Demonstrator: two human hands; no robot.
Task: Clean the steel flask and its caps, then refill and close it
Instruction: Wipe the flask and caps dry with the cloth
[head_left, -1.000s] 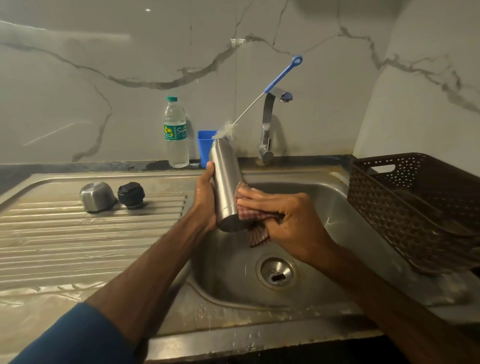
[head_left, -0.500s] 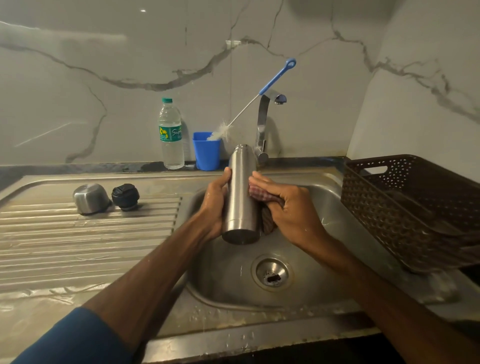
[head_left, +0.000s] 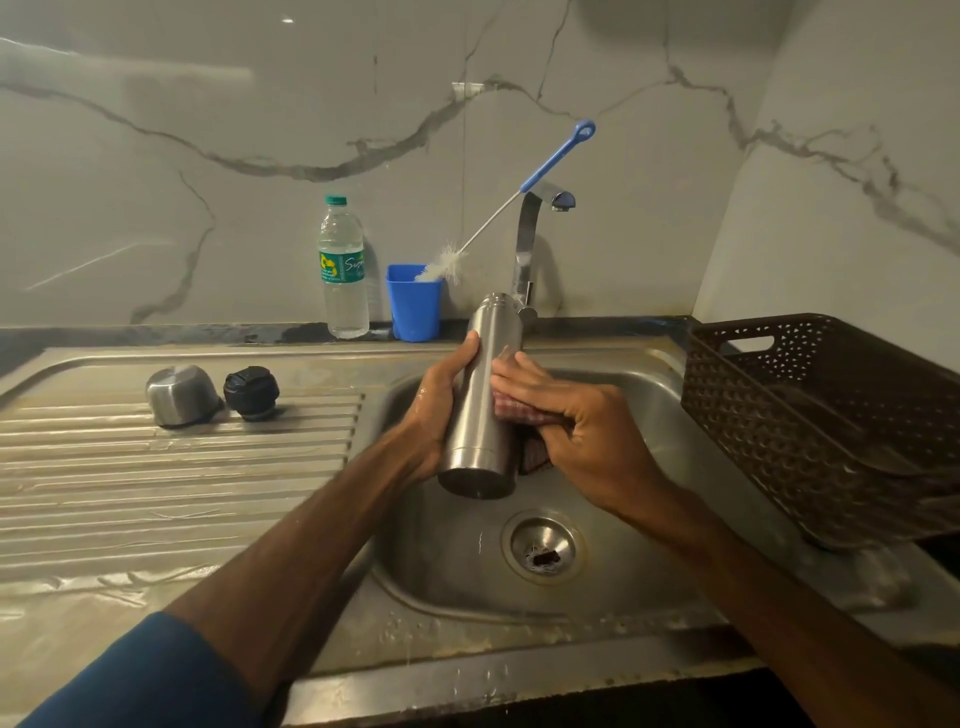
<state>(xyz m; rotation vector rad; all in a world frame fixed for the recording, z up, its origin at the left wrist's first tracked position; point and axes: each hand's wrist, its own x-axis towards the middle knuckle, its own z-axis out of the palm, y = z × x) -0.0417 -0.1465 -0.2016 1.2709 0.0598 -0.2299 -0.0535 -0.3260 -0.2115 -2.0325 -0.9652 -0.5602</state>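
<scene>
The steel flask (head_left: 480, 400) is held nearly upright over the sink basin (head_left: 623, 499), mouth up and uncapped. My left hand (head_left: 441, 410) grips its left side. My right hand (head_left: 566, 426) presses a checked cloth (head_left: 514, 415) against the flask's right side, fingers lying along the steel and thumb curled over the cloth. On the ribbed drainboard (head_left: 156, 493) at the left lie the steel cup cap (head_left: 179, 395) and the black stopper cap (head_left: 252, 391).
A water bottle (head_left: 343, 270) and a blue cup (head_left: 414, 301) holding a bottle brush (head_left: 519, 197) stand at the back wall. The tap (head_left: 535, 239) rises behind the flask. A brown plastic basket (head_left: 810, 415) sits at the right of the sink. The drain (head_left: 543, 545) lies below the flask.
The flask moved from tilted and left to nearly upright in front of the tap. My right hand slid the cloth up along its side.
</scene>
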